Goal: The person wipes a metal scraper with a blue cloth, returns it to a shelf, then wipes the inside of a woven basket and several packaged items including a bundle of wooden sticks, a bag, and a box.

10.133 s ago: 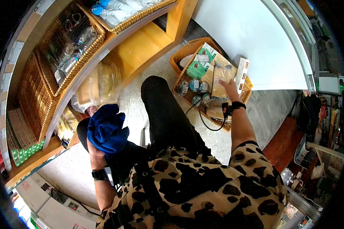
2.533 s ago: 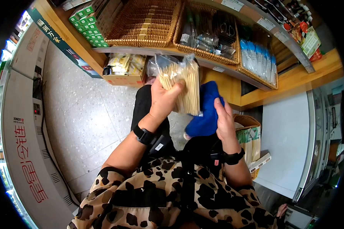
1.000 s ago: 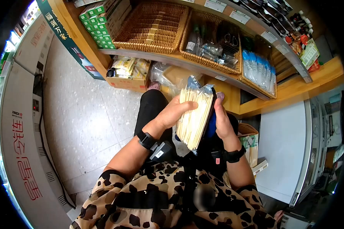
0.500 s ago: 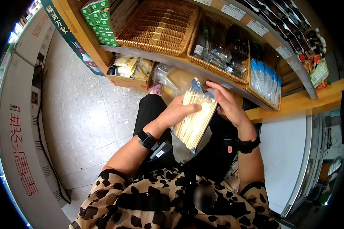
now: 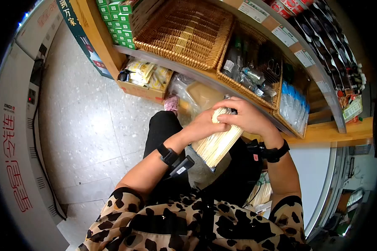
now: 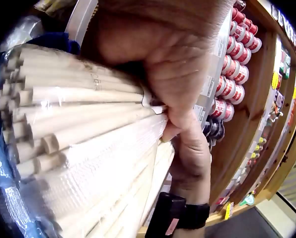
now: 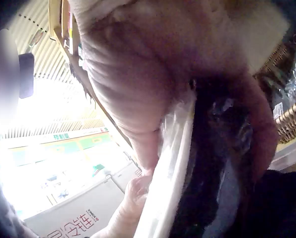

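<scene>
A clear plastic pack of wooden chopsticks (image 5: 220, 147) is held tilted above the lap in the head view. My left hand (image 5: 201, 126) grips its left side near the upper end. From the right, my right hand (image 5: 252, 117) holds the top end, its thumb across the front. Up close in the left wrist view, the round stick ends show through the wrapping of the chopsticks pack (image 6: 83, 119). A dark blue cloth (image 6: 56, 42) peeks out behind it there. The right wrist view shows the pack's dark, shiny back (image 7: 217, 144) under the right hand.
Shelving ahead carries a wicker basket (image 5: 184, 35), a basket of bagged items (image 5: 249, 75) and green boxes (image 5: 119, 25). Below stands a cardboard carton (image 5: 148, 81) of yellow packets. A white freezer (image 5: 19, 138) lines the left. Another basket's packs (image 5: 262, 192) show at lower right.
Earlier the right hand reached into the floor basket, then held a blue cloth beside the pack. Since half a second ago, the right hand has closed over the pack's top and the view has shifted right.
</scene>
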Motion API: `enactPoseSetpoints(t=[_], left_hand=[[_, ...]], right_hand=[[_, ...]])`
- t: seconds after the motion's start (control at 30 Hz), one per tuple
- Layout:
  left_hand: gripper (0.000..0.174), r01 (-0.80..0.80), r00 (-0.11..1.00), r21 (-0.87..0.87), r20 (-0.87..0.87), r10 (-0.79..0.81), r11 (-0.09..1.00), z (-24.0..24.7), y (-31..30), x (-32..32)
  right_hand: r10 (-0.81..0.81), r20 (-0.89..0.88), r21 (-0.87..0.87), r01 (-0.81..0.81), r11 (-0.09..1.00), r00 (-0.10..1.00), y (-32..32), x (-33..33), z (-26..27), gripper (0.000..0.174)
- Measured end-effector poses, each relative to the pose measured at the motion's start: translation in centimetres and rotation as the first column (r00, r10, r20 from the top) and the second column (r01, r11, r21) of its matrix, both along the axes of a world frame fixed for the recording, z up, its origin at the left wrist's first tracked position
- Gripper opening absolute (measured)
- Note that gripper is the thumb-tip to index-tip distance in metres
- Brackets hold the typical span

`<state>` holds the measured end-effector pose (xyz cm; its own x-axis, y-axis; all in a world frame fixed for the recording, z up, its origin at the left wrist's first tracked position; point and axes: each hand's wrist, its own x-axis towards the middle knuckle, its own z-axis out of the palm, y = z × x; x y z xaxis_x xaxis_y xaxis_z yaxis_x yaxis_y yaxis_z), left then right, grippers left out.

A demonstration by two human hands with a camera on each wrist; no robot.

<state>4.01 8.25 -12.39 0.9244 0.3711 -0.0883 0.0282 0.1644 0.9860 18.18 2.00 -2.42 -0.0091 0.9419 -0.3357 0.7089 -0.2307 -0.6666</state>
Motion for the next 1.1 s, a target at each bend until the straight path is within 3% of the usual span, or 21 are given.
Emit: enactPoseSetpoints(t=[0.1, 0.13, 0.23, 0.4, 0.5, 0.57, 0.63, 0.83, 0.97, 1.1], left_hand=[[0.055, -0.058, 0.988, -0.057, 0.139, 0.065, 0.997, -1.1, 0.9, 0.8], [0.059, -0.009, 0.981, -0.157, 0.189, 0.039, 0.988, -0.8, 1.4, 0.5], [0.060, -0.012, 0.979, -0.291, 0.193, 0.071, 0.957, -1.0, 2.8, 0.5], [0.038, -0.114, 0.966, -0.499, 0.146, 0.213, 0.859, -3.0, 4.9, 0.9], [0.038, -0.156, 0.953, -0.657, 0.095, 0.286, 0.738, -4.6, 6.0, 0.8], [0.031, -0.209, 0.915, -0.783, 0.056, 0.400, 0.587, -6.3, 6.4, 1.0], [0.026, -0.230, 0.883, -0.827, 0.044, 0.466, 0.514, -7.3, 6.8, 1.0], [0.020, -0.245, 0.898, -0.840, -0.008, 0.441, 0.484, -8.3, 6.5, 1.0], [0.016, -0.299, 0.880, -0.835, -0.054, 0.471, 0.463, -8.0, 6.3, 1.0], [0.017, -0.304, 0.887, -0.817, -0.056, 0.458, 0.490, -8.4, 6.8, 1.0]], right_hand=[[-0.014, -0.023, 0.008, 0.015, 1.000, 1.000, 1.1, 0.5, 0.1, 0.027], [-0.037, -0.045, 0.009, 0.038, 0.999, 0.998, 1.3, 0.9, -0.1, 0.026], [-0.022, -0.071, 0.055, 0.026, 0.998, 0.997, 2.3, 1.9, 0.0, 0.025], [-0.163, -0.141, 0.048, 0.172, 0.984, 0.976, 3.7, 3.2, 1.3, 0.023], [-0.264, -0.139, 0.008, 0.268, 0.963, 0.954, 4.8, 4.5, 2.3, 0.021], [-0.330, -0.189, 0.097, 0.352, 0.931, 0.925, 5.7, 5.9, 2.7, 0.020], [-0.375, -0.220, 0.209, 0.419, 0.884, 0.901, 6.9, 7.7, 2.9, 0.022], [-0.480, -0.372, 0.425, 0.606, 0.672, 0.794, 13.0, 11.0, 0.5, 0.032], [-0.558, -0.164, 0.596, 0.533, 0.601, 0.813, 17.6, 12.6, -3.1, 0.033], [-0.641, 0.100, 0.602, 0.467, 0.648, 0.761, 19.4, 11.1, -4.7, 0.032]])
